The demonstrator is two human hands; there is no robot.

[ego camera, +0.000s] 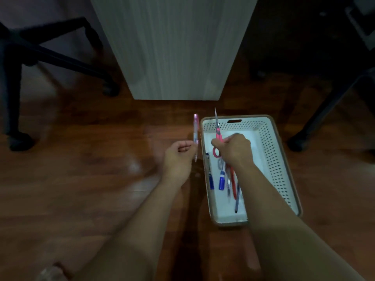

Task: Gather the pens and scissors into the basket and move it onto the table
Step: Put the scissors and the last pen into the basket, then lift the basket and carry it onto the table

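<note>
A white perforated basket (272,151) sits on the wooden floor, right of centre. Several pens (222,179) lie inside it along its left side, among them blue-capped ones and a red one. My right hand (233,150) hovers over the basket, shut on pink-handled scissors (218,134) whose blades point up and away. My left hand (178,157) is just left of the basket's rim and pinches a pink and clear pen (195,134) held upright.
A pale wood-grain panel (174,47) stands on the floor right behind the basket. Black chair legs with castors (110,89) spread at the left, and another dark chair base (296,144) is at the right. Brown wooden floor (81,179) lies around my arms.
</note>
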